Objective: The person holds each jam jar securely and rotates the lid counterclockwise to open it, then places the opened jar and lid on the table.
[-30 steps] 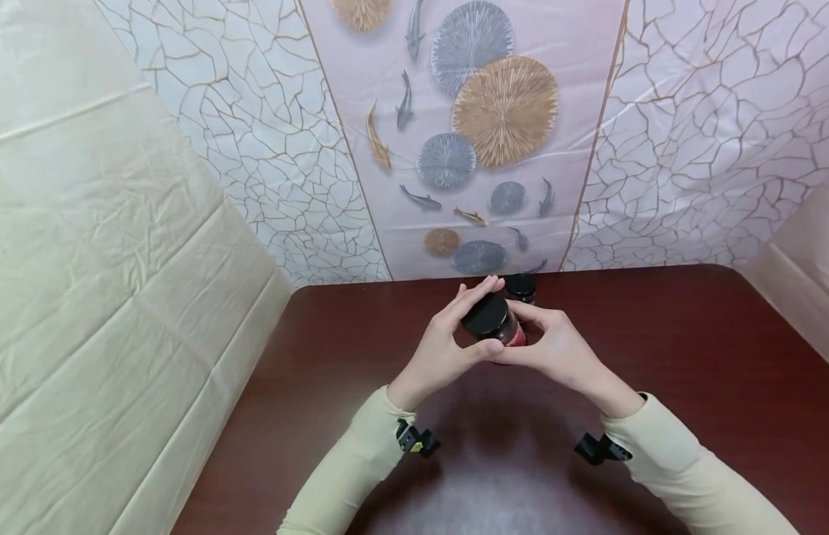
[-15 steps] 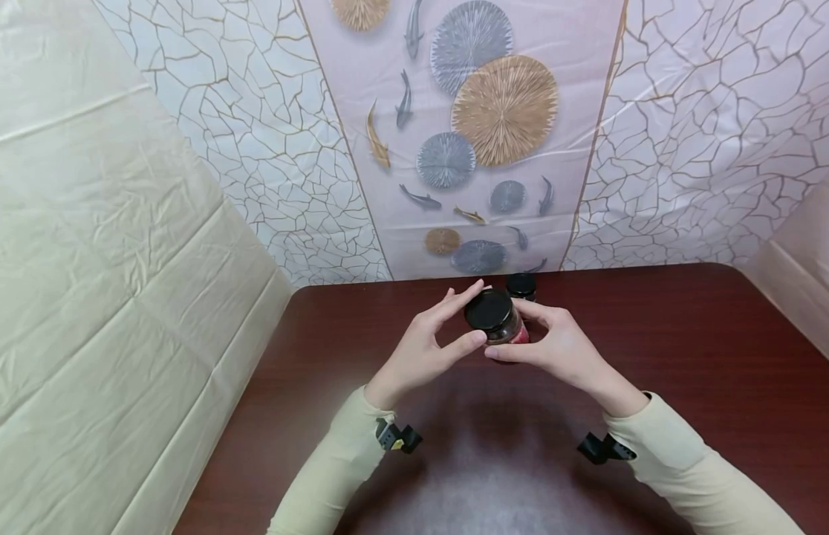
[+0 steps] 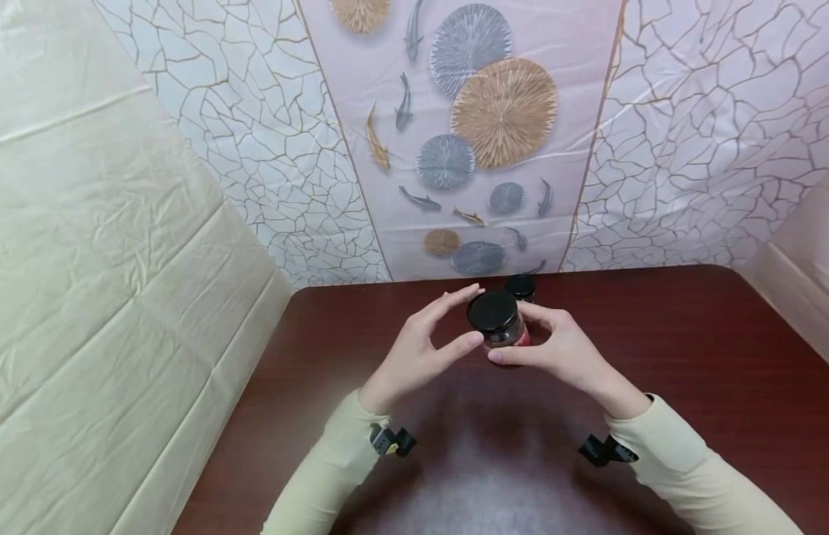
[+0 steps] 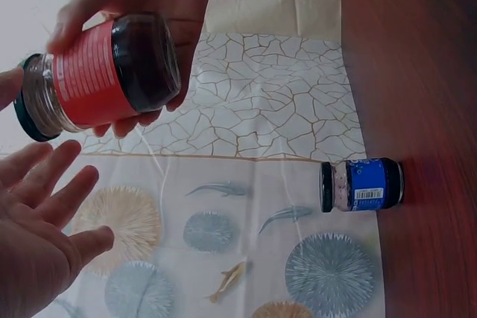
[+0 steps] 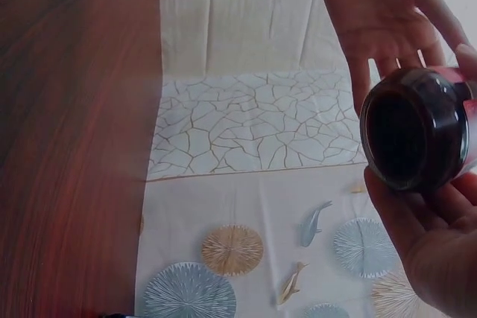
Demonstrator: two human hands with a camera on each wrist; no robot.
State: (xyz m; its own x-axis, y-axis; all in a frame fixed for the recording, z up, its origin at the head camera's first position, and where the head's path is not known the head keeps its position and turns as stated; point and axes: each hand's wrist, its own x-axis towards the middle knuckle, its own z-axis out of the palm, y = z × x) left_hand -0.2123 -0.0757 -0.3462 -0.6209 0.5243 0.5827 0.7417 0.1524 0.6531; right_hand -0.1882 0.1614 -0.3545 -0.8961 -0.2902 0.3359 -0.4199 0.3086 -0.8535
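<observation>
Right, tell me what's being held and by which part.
The red-labelled jar, gripped around its body by the right hand. The left hand is beside the black lid; I cannot tell whether it touches.

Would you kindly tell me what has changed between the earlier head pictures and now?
The left hand has shifted leftward, its grip around the black lid eased open; whether its thumb still touches is unclear. The red-labelled jar leans less to the left. The right hand still holds it, and the blue-labelled jar stays near the back edge of the table.
</observation>
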